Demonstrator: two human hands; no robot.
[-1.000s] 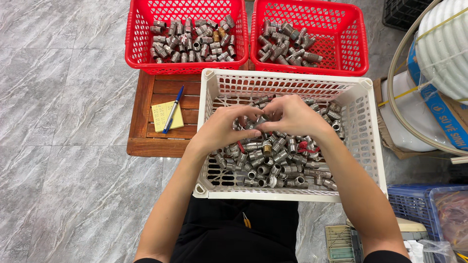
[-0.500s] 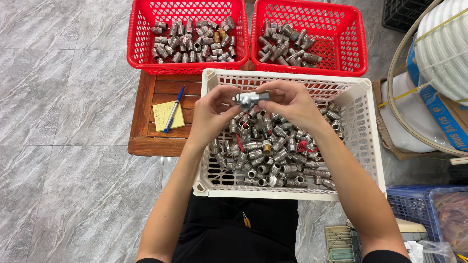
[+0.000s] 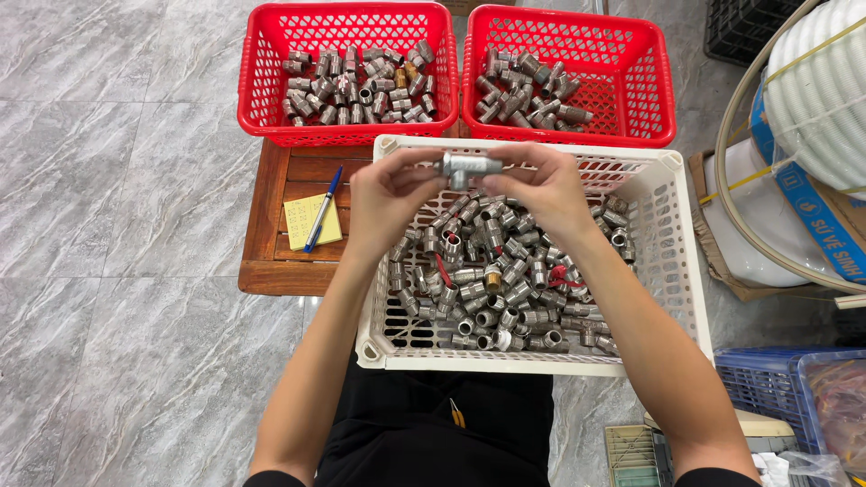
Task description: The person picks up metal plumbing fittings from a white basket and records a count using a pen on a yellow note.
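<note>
Metal pipe fitting, short, silver and T-shaped, is held in the air above the far rim of a white slatted basket, which serves as the landmark for everything else. The fitting looks like solid threaded metal, so it is probably stiff, fairly weighty for its small bulk, hard to damage, and smooth enough to slip unless pinched firmly; its two ends seem the natural places to grip, and that is where it is gripped. The left hand is curled, with thumb and fingertips closed on the fitting's left end. The right hand mirrors it, fingertips closed on the right end, palm turned down. Both forearms reach forward from the near edge of the basket and angle inward so the hands meet over its far side, wrists slightly raised. Inside the basket lies a loose heap of similar silver fittings, with a few red pieces among them. Beyond the basket stand two red baskets side by side, a left red basket and a right red basket, each holding sorted fittings. Left of the white basket, a low wooden worktop carries a yellow notepad with a blue pen lying across it.
</note>
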